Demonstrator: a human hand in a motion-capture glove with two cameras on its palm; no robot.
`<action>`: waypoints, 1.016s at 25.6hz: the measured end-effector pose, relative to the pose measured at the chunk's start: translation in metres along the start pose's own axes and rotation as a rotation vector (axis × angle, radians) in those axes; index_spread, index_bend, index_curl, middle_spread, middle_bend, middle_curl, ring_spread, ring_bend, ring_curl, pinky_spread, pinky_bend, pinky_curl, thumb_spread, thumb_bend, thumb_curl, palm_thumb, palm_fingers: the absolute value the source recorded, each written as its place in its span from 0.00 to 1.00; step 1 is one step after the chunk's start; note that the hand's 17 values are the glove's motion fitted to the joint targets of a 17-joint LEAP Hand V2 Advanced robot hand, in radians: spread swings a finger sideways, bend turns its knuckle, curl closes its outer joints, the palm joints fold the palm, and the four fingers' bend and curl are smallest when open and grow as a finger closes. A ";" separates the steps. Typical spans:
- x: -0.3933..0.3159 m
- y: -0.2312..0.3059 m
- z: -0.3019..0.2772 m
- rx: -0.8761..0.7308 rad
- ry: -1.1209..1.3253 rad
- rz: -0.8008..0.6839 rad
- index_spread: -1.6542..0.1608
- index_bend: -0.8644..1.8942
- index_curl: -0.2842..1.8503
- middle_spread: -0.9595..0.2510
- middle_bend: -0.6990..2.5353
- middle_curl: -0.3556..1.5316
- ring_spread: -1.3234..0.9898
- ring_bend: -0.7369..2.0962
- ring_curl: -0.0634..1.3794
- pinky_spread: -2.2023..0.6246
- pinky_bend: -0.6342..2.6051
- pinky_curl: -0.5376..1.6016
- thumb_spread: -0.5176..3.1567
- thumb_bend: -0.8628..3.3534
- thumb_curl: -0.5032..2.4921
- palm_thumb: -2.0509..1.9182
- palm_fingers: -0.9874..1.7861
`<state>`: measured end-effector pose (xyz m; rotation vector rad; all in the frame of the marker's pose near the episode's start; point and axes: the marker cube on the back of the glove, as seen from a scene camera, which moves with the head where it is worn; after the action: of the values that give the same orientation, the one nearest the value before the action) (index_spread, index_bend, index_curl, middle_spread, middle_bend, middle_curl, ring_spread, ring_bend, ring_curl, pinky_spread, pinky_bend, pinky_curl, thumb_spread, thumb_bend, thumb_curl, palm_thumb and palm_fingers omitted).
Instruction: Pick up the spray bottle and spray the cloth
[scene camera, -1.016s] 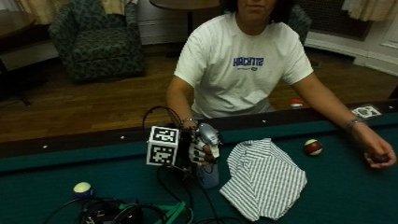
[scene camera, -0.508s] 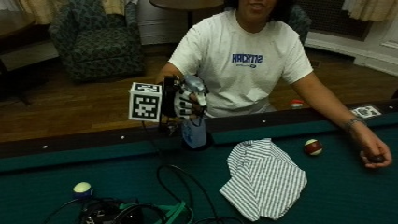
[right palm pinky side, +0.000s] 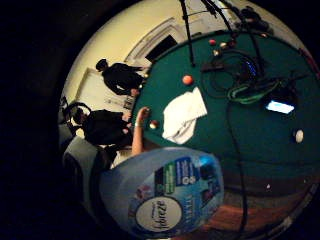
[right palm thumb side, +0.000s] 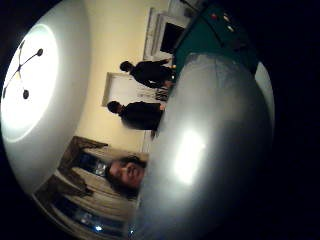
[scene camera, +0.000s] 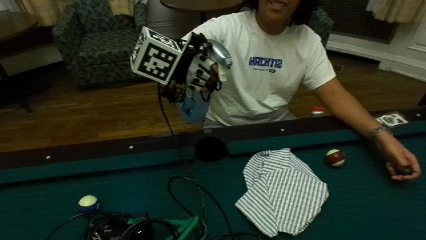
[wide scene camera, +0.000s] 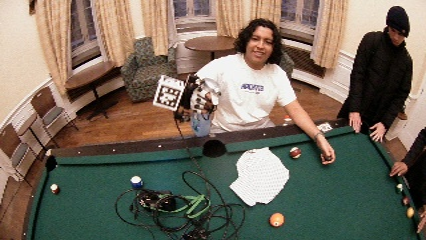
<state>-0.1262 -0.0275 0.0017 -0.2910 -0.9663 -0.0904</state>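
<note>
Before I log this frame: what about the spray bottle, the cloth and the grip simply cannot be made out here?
- Spray bottle: nozzle direction and trigger hidden by the gloved right hand, outside view.
- Thumb side palm view: the bottle body fills it; no fingers show.
- Cloth: any wetness too fine to tell.
- Bottle label: small print unreadable, little finger side view.

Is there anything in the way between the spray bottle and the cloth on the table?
Nothing visible. The right hand holds the spray bottle up above the rail; the striped cloth lies flat on the felt, uncovered.
</note>
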 end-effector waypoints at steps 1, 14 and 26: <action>-0.002 -0.002 0.006 -0.042 0.017 0.032 0.74 0.38 0.35 0.63 0.35 0.43 0.49 0.42 0.33 0.79 0.24 0.34 0.40 0.20 0.32 0.70 0.77; 0.019 -0.051 0.112 -0.538 0.200 0.456 0.74 0.38 0.35 0.63 0.35 0.43 0.49 0.42 0.33 0.79 0.24 0.34 0.40 0.20 0.32 0.70 0.77; 0.080 -0.073 0.204 -0.833 0.400 0.723 0.74 0.38 0.35 0.63 0.35 0.43 0.49 0.42 0.33 0.79 0.24 0.34 0.40 0.20 0.32 0.70 0.77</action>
<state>-0.2582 -0.0356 0.1913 -1.3192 -0.3376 0.1169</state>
